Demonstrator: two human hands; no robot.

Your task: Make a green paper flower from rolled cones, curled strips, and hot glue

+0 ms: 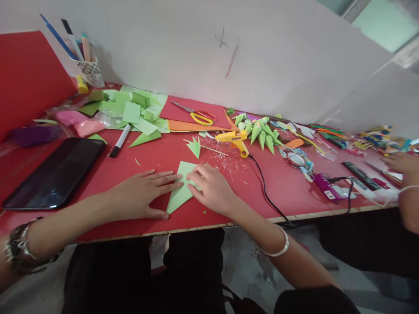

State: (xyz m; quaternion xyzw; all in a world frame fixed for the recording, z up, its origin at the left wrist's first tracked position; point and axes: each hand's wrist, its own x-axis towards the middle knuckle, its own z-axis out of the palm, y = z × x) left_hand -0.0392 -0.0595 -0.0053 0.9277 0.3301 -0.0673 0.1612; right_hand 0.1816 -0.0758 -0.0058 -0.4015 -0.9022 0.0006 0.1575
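One piece of pale green paper [178,197] is noted on the red desk [153,159], near the front edge. It is touched by the left hand [149,192], the grip spread apart, and by the curled right hand [212,188]; whether that grip is clamped cannot be told. Beyond the right hand, a yellow glue gun [234,138] is seen.

Tabletop [293,187] lies open right of the right hand [211,187] — a black cord [265,192] crosses.
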